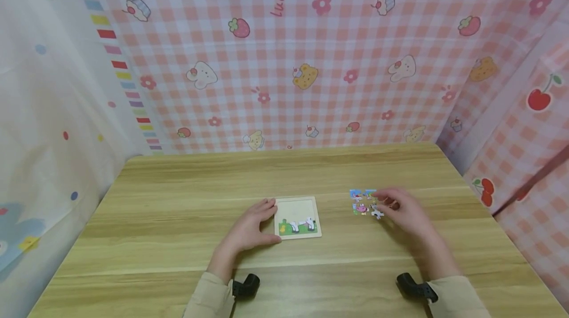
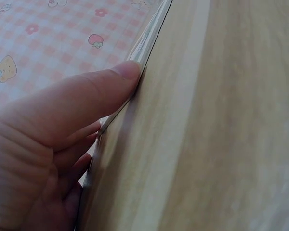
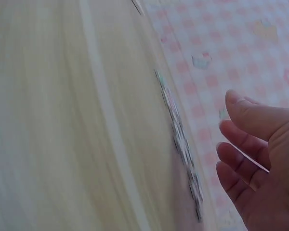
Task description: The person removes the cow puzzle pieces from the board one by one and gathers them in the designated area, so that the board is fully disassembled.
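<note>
A square wooden puzzle board [image 1: 297, 208] lies flat on the table, its lower part filled with pieces showing green grass and a black-and-white animal's legs. My left hand [image 1: 253, 226] holds the board at its left side, fingers near the upper left corner and thumb at the lower left edge. The left wrist view shows the thumb [image 2: 96, 94] along the board's edge. To the right lie several loose puzzle pieces [image 1: 361, 208]. Just over them hovers my right hand [image 1: 402, 209], fingers loosely bent. Nothing shows between thumb and fingers of that hand [image 3: 260, 159] in the right wrist view.
The wooden table [image 1: 178, 239] reaches back to a pink checked curtain [image 1: 275, 51]. Another curtain with cherries [image 1: 540, 98] hangs along the right, and a white one [image 1: 66, 86] on the left. Black wrist mounts [image 1: 246, 286] sit by both sleeves.
</note>
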`<state>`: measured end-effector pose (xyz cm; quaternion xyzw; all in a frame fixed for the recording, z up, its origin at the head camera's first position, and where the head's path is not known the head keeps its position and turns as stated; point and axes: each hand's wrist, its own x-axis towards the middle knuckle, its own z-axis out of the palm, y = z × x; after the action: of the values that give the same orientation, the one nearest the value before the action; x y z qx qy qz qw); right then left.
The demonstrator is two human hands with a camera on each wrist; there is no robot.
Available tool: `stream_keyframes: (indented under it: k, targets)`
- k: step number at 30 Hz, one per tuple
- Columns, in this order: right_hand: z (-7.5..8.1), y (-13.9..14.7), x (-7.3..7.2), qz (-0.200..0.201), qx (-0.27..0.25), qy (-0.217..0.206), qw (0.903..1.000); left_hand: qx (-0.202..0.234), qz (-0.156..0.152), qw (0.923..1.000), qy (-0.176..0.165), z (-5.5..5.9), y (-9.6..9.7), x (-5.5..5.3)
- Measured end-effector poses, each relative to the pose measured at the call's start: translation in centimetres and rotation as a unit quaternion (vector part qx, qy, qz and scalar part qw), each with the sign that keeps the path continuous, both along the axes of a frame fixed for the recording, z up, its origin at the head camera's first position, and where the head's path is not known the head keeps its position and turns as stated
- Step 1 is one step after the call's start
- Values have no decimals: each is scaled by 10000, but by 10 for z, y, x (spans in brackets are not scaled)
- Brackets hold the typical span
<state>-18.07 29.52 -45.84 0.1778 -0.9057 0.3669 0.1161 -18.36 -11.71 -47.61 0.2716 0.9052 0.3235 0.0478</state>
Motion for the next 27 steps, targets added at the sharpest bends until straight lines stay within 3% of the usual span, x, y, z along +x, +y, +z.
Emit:
stream_keyframes:
  k: [11,27]
  targets:
    - [-7,-52,-6,802,-354,-399,9953,66,42,10000,-39,1,0,1]
    - [-4,-120,-9,1527,-9,-771,9853,169,73,9998,-70,-2,0,0]
